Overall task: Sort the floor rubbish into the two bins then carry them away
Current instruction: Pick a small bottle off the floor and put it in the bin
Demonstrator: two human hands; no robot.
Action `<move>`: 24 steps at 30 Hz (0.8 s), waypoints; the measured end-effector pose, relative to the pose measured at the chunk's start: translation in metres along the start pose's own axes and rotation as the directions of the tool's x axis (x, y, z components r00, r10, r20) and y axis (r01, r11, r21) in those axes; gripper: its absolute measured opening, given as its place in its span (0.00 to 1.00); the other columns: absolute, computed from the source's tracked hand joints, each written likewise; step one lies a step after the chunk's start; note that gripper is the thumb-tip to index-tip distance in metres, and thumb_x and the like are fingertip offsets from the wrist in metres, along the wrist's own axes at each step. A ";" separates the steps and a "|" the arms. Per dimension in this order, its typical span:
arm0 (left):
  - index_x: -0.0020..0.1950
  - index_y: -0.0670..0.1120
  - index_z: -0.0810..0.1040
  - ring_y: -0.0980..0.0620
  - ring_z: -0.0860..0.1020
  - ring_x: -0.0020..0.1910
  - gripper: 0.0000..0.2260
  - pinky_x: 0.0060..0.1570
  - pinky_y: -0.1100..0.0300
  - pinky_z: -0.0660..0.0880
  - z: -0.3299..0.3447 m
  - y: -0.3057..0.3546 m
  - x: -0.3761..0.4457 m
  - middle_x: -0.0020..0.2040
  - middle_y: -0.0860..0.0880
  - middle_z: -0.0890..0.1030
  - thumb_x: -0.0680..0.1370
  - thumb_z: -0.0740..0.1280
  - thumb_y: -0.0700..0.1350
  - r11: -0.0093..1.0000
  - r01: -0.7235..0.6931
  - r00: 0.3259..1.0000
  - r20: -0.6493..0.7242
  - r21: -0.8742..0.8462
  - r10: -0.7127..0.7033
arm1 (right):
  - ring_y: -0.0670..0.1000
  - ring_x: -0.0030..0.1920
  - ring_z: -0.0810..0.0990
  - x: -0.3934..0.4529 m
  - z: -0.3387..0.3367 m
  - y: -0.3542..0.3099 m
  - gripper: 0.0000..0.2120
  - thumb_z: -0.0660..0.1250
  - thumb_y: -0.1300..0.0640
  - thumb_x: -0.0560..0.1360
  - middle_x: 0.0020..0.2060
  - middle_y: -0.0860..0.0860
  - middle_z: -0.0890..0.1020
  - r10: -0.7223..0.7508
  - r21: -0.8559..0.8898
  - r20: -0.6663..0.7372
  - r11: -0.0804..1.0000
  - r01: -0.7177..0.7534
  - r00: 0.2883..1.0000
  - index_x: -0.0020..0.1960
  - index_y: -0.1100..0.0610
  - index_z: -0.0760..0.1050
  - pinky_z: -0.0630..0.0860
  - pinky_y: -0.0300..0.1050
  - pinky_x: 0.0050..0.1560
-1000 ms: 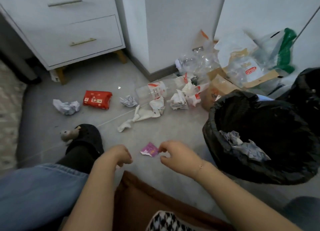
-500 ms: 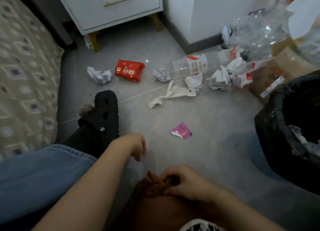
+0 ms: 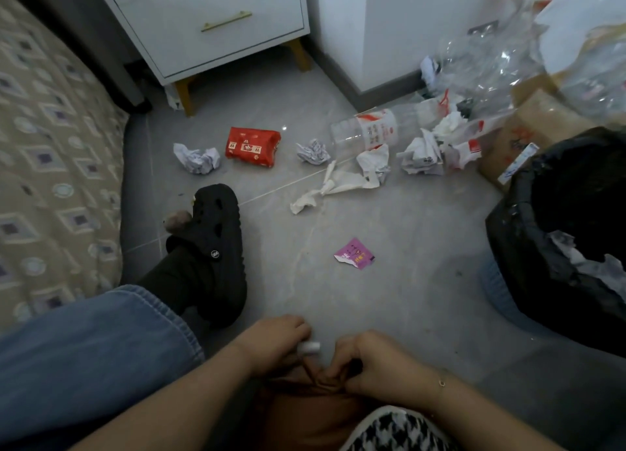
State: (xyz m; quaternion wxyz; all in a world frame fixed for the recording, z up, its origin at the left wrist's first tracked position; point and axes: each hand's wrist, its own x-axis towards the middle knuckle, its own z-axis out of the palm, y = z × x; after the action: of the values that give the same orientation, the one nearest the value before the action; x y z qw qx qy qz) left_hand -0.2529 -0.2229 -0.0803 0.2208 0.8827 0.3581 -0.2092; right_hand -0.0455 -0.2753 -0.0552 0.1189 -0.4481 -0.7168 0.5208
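Observation:
Rubbish lies across the grey floor: a pink wrapper [image 3: 354, 257] nearest me, a red packet [image 3: 253, 146], two crumpled paper balls [image 3: 196, 159] [image 3: 312, 151], a clear plastic bottle [image 3: 369, 132], a white tissue [image 3: 338, 183] and more crumpled paper [image 3: 423, 156]. A bin with a black liner [image 3: 542, 247] stands at the right with paper inside. My left hand [image 3: 277, 345] is curled at the bottom centre and pinches a small white piece [image 3: 309, 347]. My right hand [image 3: 379, 366] grips a fold of brown cloth [image 3: 325, 383] on my lap. Both hands are well short of the pink wrapper.
A white nightstand [image 3: 210, 27] stands at the back, and a patterned bed [image 3: 50, 146] runs along the left. My black shoe [image 3: 213, 240] rests left of the wrapper. A cardboard box [image 3: 528, 129] and clear plastic bags [image 3: 491, 54] are piled behind the bin.
My right hand drew back from the pink wrapper, which stays on the floor, and took hold of the brown cloth. My left hand came in beside it. The view swung left.

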 end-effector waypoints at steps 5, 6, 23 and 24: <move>0.54 0.42 0.70 0.41 0.77 0.47 0.11 0.43 0.54 0.67 -0.032 -0.002 0.033 0.47 0.42 0.78 0.81 0.58 0.49 0.889 0.182 0.918 -0.251 -0.420 -0.307 | 0.35 0.50 0.77 -0.007 -0.003 0.005 0.16 0.69 0.63 0.70 0.49 0.39 0.79 0.041 0.121 -0.100 0.992 -0.029 0.994 0.57 0.55 0.81 0.72 0.31 0.57; 0.53 0.42 0.69 0.41 0.76 0.46 0.09 0.41 0.54 0.66 -0.042 -0.002 0.044 0.45 0.42 0.77 0.81 0.58 0.48 0.866 0.199 0.895 -0.275 -0.459 -0.352 | 0.32 0.50 0.77 -0.009 -0.006 0.007 0.17 0.69 0.64 0.71 0.52 0.41 0.79 0.077 0.166 -0.129 0.985 -0.055 0.989 0.60 0.55 0.79 0.71 0.29 0.57; 0.59 0.43 0.68 0.42 0.77 0.50 0.18 0.43 0.56 0.69 -0.048 -0.003 0.140 0.49 0.44 0.78 0.74 0.69 0.49 0.640 0.328 0.751 -0.219 -0.695 -0.623 | 0.55 0.54 0.78 0.081 -0.088 0.056 0.18 0.69 0.48 0.72 0.51 0.54 0.80 0.482 0.039 -0.568 0.825 -0.563 0.667 0.58 0.56 0.72 0.72 0.44 0.49; 0.58 0.43 0.69 0.43 0.77 0.50 0.17 0.42 0.56 0.68 -0.047 -0.005 0.139 0.48 0.45 0.78 0.75 0.69 0.48 0.649 0.325 0.754 -0.225 -0.687 -0.616 | 0.57 0.55 0.78 0.092 -0.088 0.057 0.21 0.69 0.48 0.72 0.53 0.55 0.80 0.494 0.016 -0.551 0.812 -0.584 0.672 0.59 0.57 0.70 0.73 0.45 0.49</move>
State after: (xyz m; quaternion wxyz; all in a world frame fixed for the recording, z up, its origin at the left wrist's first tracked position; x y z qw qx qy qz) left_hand -0.1548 -0.1192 -0.1167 0.3415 0.6568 0.6685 0.0718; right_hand -0.0121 -0.1456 -0.0928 0.1161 -0.7738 -0.5295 0.3276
